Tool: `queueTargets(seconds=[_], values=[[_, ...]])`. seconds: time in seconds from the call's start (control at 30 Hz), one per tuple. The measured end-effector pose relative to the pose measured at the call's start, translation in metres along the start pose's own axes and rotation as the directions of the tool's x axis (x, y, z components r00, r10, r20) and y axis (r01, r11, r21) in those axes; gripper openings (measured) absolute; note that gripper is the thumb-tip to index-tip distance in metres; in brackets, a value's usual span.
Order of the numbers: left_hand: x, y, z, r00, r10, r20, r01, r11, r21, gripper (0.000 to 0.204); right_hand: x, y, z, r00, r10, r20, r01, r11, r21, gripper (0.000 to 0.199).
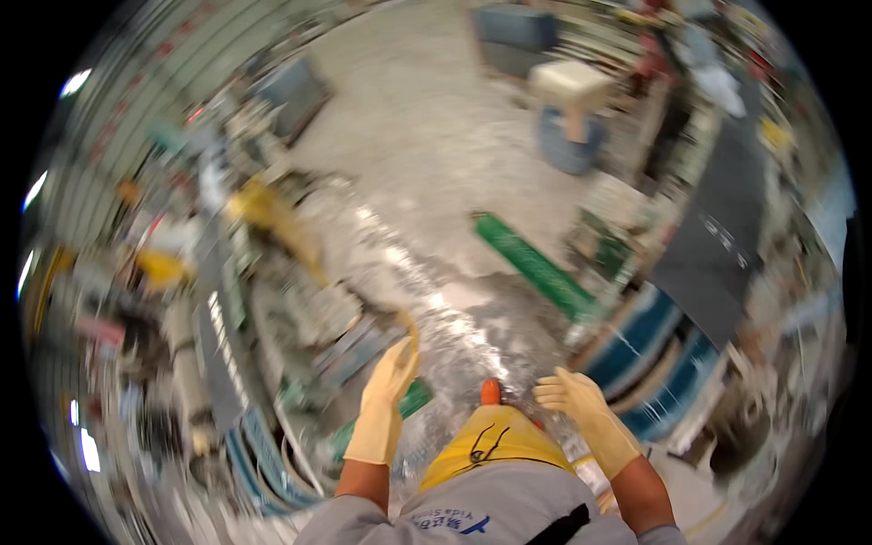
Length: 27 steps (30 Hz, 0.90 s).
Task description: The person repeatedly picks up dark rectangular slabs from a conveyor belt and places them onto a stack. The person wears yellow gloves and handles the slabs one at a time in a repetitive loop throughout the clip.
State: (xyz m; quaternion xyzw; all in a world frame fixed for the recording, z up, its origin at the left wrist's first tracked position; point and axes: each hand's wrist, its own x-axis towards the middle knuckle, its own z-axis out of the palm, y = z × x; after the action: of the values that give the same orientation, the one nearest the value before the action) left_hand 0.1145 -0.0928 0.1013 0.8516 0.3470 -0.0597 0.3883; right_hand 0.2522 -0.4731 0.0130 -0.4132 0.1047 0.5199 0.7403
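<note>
I wear long cream-coloured gloves on both hands. My left hand (391, 372) hangs in front of me at the left, its fingers stretched forward and nothing visible in it. Just past its fingertips a thin yellow curved strip (412, 334) shows, and I cannot tell whether they touch. My right hand (570, 394) is held out at the right, fingers loosely bent and a little apart, holding nothing I can see. Beyond it stands a machine with blue curved panels (640, 331). My yellow apron (490, 445) and an orange boot tip (490, 391) show between the hands.
A long green strip (536, 266) lies on the wet floor (391, 263) ahead. Dark sloping belts (718, 227) rise at right, and another belt (222, 336) runs at left. A beige stool-like block (570, 86) sits over a blue tub (570, 150). Motion blurs the surroundings.
</note>
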Motion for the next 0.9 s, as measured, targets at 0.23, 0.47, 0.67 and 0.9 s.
queueTargets(seconds=[0.23, 0.47, 0.67, 0.9], values=[[-0.074, -0.148, -0.075, 0.949, -0.296, -0.106, 0.241, 0.902, -0.357, 0.060, 0.070, 0.054, 0.079, 0.990, -0.005, -0.140, -0.024, 0.979, -0.201, 0.040], [-0.119, -0.272, -0.146, 0.837, -0.433, -0.335, 0.176, 0.792, -0.584, 0.053, 0.133, 0.106, 0.113, 0.979, 0.017, -0.202, -0.071, 0.961, -0.266, 0.042], [-0.105, -0.423, -0.245, 0.400, -0.153, -0.904, 0.005, 0.986, -0.164, 0.041, 0.176, 0.145, 0.182, 0.993, 0.067, -0.100, -0.076, 0.993, -0.090, 0.041], [-0.037, -0.487, -0.311, 0.700, 0.065, -0.711, 0.343, 0.843, 0.414, 0.052, 0.185, 0.172, 0.299, 0.951, -0.069, -0.302, -0.045, 0.933, -0.356, 0.040]])
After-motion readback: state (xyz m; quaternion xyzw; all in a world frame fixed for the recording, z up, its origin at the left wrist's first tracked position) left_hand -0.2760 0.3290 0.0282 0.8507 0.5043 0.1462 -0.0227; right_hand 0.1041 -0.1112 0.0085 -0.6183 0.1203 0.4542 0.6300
